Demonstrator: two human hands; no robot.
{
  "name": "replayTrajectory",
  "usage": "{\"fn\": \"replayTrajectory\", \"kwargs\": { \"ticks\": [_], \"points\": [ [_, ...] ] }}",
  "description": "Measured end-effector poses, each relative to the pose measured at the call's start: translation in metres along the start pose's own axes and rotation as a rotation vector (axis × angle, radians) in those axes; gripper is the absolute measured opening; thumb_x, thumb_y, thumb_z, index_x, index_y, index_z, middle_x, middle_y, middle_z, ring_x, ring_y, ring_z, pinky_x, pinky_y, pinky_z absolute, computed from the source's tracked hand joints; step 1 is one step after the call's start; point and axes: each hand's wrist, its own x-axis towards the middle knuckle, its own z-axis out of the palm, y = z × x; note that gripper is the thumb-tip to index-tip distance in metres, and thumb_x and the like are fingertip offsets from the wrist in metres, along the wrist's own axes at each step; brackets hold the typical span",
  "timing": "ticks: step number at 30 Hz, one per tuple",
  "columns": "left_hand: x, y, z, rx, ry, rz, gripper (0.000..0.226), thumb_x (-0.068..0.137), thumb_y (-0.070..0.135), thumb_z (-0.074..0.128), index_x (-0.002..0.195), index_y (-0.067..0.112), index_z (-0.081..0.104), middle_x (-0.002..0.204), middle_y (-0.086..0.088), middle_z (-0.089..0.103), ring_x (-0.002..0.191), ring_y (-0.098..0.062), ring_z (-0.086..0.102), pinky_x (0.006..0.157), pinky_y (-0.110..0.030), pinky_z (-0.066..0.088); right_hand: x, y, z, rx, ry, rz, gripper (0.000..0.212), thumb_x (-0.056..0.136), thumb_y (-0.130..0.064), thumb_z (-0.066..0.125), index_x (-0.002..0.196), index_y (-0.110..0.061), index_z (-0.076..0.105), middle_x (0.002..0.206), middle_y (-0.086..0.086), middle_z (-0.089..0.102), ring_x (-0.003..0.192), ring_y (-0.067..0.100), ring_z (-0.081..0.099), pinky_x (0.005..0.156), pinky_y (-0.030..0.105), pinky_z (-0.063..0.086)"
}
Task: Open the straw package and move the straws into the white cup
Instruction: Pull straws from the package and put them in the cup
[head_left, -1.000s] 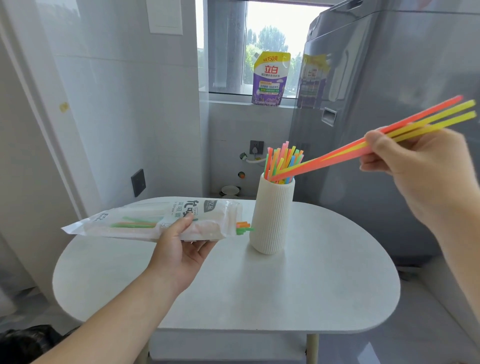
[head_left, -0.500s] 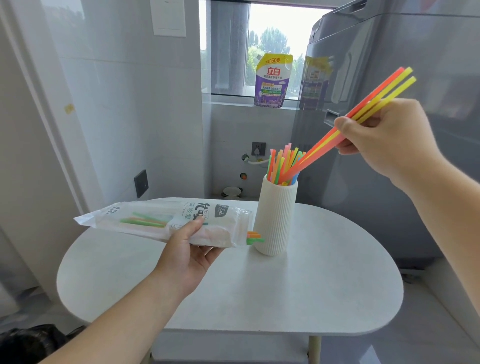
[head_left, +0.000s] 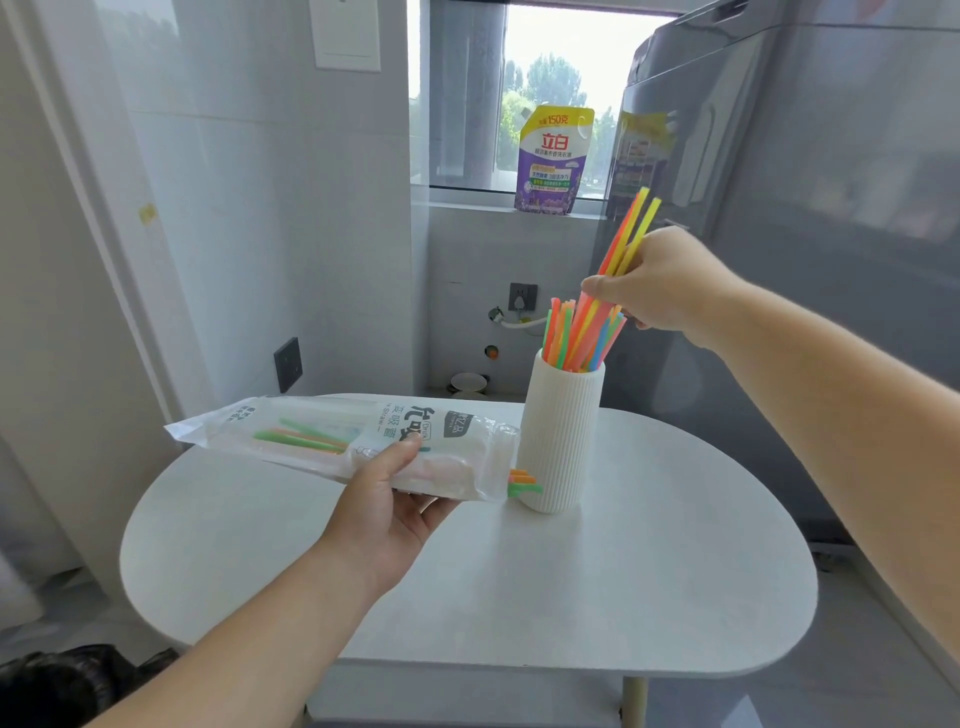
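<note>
A ribbed white cup (head_left: 560, 431) stands upright on the white oval table (head_left: 649, 582), with several coloured straws (head_left: 563, 338) sticking out of its mouth. Just above the cup, my right hand (head_left: 660, 280) pinches a few orange and yellow straws (head_left: 631, 228); their lower ends reach into the cup and they lean steeply up to the right. My left hand (head_left: 387, 512) holds the clear straw package (head_left: 332, 441) level, left of the cup. A few green and orange straw tips (head_left: 523, 483) poke out of its open right end, close to the cup's side.
A grey appliance (head_left: 805, 260) stands close behind the table on the right. A purple detergent pouch (head_left: 551, 161) sits on the window sill. A tiled wall with a dark socket (head_left: 288, 364) is at the left. A dark bag (head_left: 62, 686) lies on the floor at the lower left.
My right hand swung left and down toward the cup, tipping its straws from nearly flat to steep, so their lower ends went deeper in. The left hand with the package stayed put.
</note>
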Motion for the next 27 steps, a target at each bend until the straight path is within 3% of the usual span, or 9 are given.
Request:
{"fn": "replayTrajectory", "kwargs": {
  "ticks": [4,7,9,11,14,18,23,25,27],
  "points": [
    [0.000,0.001,-0.001,-0.002,0.002,-0.003,0.038,0.096,0.011,0.062,0.133,0.016,0.062,0.110,-0.008,0.078,0.088,-0.023,0.077,0.066,-0.038,0.064,-0.002,0.007,0.016,0.034,0.000,-0.023,0.034,0.089,-0.046,0.070,0.093,-0.013,0.066,0.078,-0.004,0.061,0.068,0.009,0.059,0.053,0.022,0.041],
    [0.001,0.002,-0.002,0.003,0.010,-0.003,0.039,0.095,0.011,0.063,0.134,0.016,0.061,0.110,-0.008,0.078,0.088,-0.023,0.077,0.066,-0.039,0.064,-0.003,0.011,0.023,0.063,0.072,-0.099,0.046,0.087,-0.047,0.071,0.119,-0.016,0.060,0.097,-0.002,0.064,0.085,0.016,0.065,0.061,0.019,0.047],
    [0.001,0.002,-0.002,0.004,0.013,-0.004,0.040,0.095,0.011,0.063,0.135,0.016,0.061,0.110,-0.008,0.078,0.087,-0.023,0.077,0.065,-0.038,0.064,-0.001,0.011,0.025,0.078,0.124,-0.153,0.072,0.085,-0.047,0.073,0.144,-0.021,0.041,0.112,-0.002,0.060,0.095,0.017,0.063,0.072,0.023,0.050],
    [0.002,0.001,-0.001,0.007,0.012,-0.008,0.042,0.095,0.012,0.063,0.137,0.015,0.060,0.111,-0.009,0.078,0.087,-0.023,0.077,0.063,-0.037,0.063,-0.001,0.008,0.027,0.118,0.157,-0.193,0.091,0.085,-0.042,0.075,0.155,-0.026,0.019,0.118,-0.003,0.057,0.098,0.016,0.061,0.080,0.030,0.053],
    [0.002,0.000,-0.001,0.011,0.015,-0.009,0.044,0.095,0.012,0.063,0.139,0.015,0.059,0.111,-0.009,0.077,0.086,-0.022,0.078,0.062,-0.036,0.062,0.002,0.005,0.029,0.106,0.206,-0.283,0.092,0.091,-0.036,0.070,0.158,-0.030,0.007,0.120,-0.004,0.058,0.099,0.016,0.061,0.087,0.035,0.052],
    [0.002,-0.001,-0.001,0.012,0.016,-0.009,0.044,0.095,0.011,0.063,0.139,0.015,0.058,0.110,-0.009,0.077,0.085,-0.022,0.077,0.062,-0.036,0.062,0.005,0.004,0.036,-0.061,0.109,-0.273,0.064,0.104,-0.039,0.046,0.157,-0.029,0.011,0.132,0.008,0.061,0.104,0.026,0.063,0.084,0.043,0.057],
    [0.002,0.000,-0.001,0.022,0.006,-0.012,0.041,0.096,0.012,0.062,0.136,0.015,0.061,0.111,-0.009,0.077,0.089,-0.024,0.076,0.065,-0.037,0.064,0.008,0.009,0.042,-0.020,0.260,-0.298,0.080,0.098,-0.045,0.057,0.158,-0.029,0.007,0.119,0.001,0.064,0.100,0.021,0.065,0.083,0.045,0.059],
    [0.002,0.000,-0.002,0.026,0.009,-0.010,0.040,0.096,0.012,0.062,0.136,0.014,0.061,0.111,-0.009,0.077,0.089,-0.023,0.076,0.065,-0.037,0.063,0.010,0.012,0.041,-0.081,0.254,-0.359,0.063,0.102,-0.042,0.050,0.155,-0.027,0.021,0.127,0.005,0.062,0.108,0.024,0.063,0.087,0.048,0.058],
    [0.003,0.000,-0.002,0.030,0.007,-0.009,0.040,0.096,0.012,0.061,0.136,0.014,0.061,0.112,-0.009,0.077,0.088,-0.023,0.076,0.064,-0.037,0.063,0.008,0.017,0.042,-0.220,0.151,-0.388,0.042,0.106,-0.042,0.036,0.137,-0.018,0.051,0.126,0.012,0.061,0.114,0.030,0.058,0.090,0.049,0.054]
  ]
}}
